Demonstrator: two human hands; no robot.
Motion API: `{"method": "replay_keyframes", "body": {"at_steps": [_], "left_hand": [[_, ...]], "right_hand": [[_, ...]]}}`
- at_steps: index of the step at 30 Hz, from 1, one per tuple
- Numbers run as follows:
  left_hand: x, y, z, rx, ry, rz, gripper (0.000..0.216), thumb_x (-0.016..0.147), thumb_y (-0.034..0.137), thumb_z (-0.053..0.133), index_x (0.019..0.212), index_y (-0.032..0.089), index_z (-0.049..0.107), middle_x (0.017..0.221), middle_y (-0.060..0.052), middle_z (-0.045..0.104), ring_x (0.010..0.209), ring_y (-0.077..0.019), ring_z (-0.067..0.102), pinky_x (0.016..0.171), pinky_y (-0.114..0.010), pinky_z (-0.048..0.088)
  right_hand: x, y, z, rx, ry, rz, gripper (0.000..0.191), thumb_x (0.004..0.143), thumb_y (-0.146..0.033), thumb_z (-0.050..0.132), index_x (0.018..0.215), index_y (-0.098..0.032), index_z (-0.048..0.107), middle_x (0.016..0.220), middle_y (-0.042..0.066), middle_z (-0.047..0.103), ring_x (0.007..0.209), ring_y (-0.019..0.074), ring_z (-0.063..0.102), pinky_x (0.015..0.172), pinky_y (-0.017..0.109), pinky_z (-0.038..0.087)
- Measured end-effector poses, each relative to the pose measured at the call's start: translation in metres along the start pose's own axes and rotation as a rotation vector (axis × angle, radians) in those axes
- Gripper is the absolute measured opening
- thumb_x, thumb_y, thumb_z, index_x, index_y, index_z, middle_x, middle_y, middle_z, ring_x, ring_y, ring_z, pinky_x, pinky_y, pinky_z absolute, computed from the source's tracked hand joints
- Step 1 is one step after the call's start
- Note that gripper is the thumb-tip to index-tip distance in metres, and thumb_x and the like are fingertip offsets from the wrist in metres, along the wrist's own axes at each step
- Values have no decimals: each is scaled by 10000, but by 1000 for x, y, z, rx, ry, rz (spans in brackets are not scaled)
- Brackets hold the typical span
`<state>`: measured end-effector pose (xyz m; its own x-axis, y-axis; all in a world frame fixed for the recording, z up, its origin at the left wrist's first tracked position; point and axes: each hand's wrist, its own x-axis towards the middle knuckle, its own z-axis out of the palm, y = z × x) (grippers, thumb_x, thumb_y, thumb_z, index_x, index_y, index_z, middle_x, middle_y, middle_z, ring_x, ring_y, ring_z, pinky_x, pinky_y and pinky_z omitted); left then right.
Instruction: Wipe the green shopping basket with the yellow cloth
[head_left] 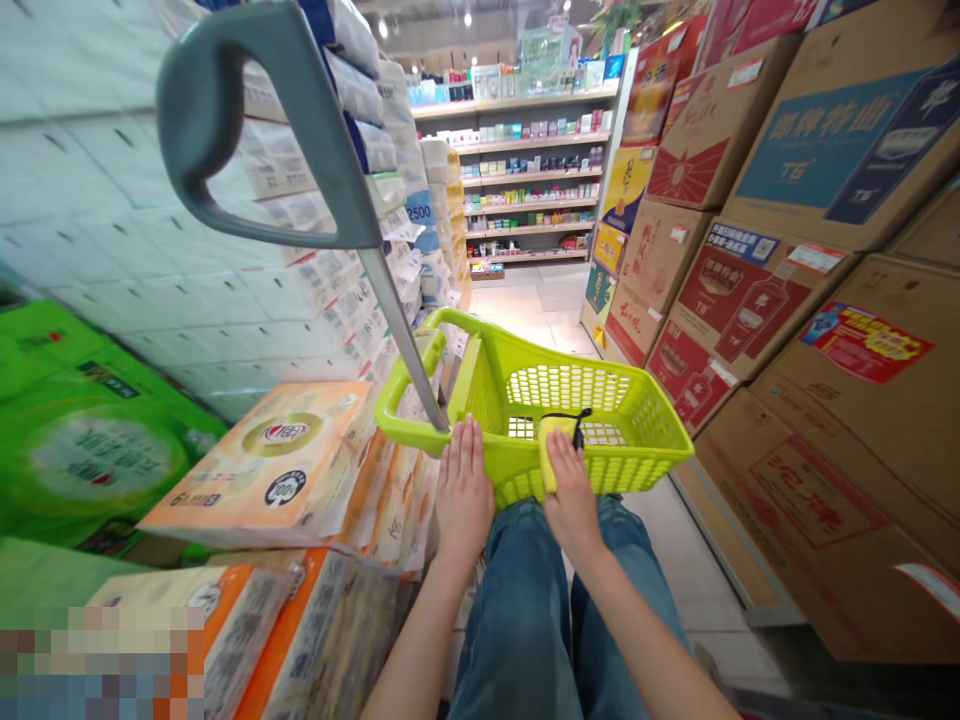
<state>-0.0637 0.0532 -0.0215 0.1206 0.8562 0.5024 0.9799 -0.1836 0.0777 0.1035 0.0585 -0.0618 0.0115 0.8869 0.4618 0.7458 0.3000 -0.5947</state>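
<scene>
A lime-green shopping basket (630,420) stands low in front of me in a shop aisle, above my jeans-clad legs. My left hand (463,490) lies flat on the basket's near rim, fingers stretched out, beside the grey pull handle (247,120) that rises up and to the left. My right hand (571,492) rests on the near rim too, its fingers on a small yellow-green tab (556,428) with a black cord (576,424). The basket looks empty.
Stacked tissue packs (277,470) and green packs (82,440) crowd the left. Cardboard cartons (787,280) are piled high on the right. Tiled floor (536,300) runs ahead to product shelves (532,170).
</scene>
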Motion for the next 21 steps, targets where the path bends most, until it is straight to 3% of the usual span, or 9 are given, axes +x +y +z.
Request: {"method": "replay_keyframes", "body": {"at_steps": [3, 6, 10, 17, 19, 21], "left_hand": [[-2, -2, 2, 25, 14, 4, 794, 838, 64, 401, 1563, 125, 83, 1623, -112, 241, 1514, -218, 151, 1211, -436, 262], [-3, -3, 2, 36, 20, 13, 735, 876, 90, 378, 1560, 132, 112, 1611, -116, 276, 1509, -217, 174, 1203, -438, 282], [-3, -2, 0, 4, 8, 26, 814, 803, 45, 413, 1556, 104, 111, 1613, -130, 263, 1512, -222, 159, 1211, -436, 262], [-2, 0, -3, -17, -5, 12, 853, 768, 53, 460, 1554, 90, 131, 1624, -122, 230, 1515, -234, 147, 1222, -432, 234], [-2, 0, -3, -13, -14, 10, 846, 769, 55, 461, 1552, 88, 143, 1624, -122, 230, 1515, -233, 146, 1223, -428, 228], [-2, 0, -4, -12, -17, 7, 843, 774, 56, 456, 1554, 91, 138, 1625, -123, 227, 1516, -231, 141, 1223, -425, 228]], "right_hand": [[13, -52, 21, 106, -94, -109, 899, 621, 30, 379, 1508, -119, 345, 1575, 118, 341, 1490, 212, 238, 1225, 493, 215], [17, -69, 24, 154, -143, -184, 918, 622, 24, 382, 1523, -140, 314, 1583, 100, 330, 1493, 198, 229, 1226, 492, 209], [8, -29, 4, 92, -166, -214, 940, 632, 33, 372, 1539, -193, 278, 1587, 76, 327, 1490, 191, 238, 1216, 497, 231], [-19, 72, -40, -82, -25, -50, 898, 698, 14, 387, 1543, -264, 264, 1590, 58, 327, 1480, 219, 271, 1197, 519, 252], [-21, 77, -42, -90, 20, 7, 880, 699, 6, 394, 1535, -252, 290, 1588, 69, 331, 1480, 231, 270, 1197, 530, 243], [-17, 61, -33, -80, 52, 55, 868, 687, 6, 393, 1521, -220, 326, 1576, 89, 351, 1478, 239, 275, 1202, 545, 220]]}}
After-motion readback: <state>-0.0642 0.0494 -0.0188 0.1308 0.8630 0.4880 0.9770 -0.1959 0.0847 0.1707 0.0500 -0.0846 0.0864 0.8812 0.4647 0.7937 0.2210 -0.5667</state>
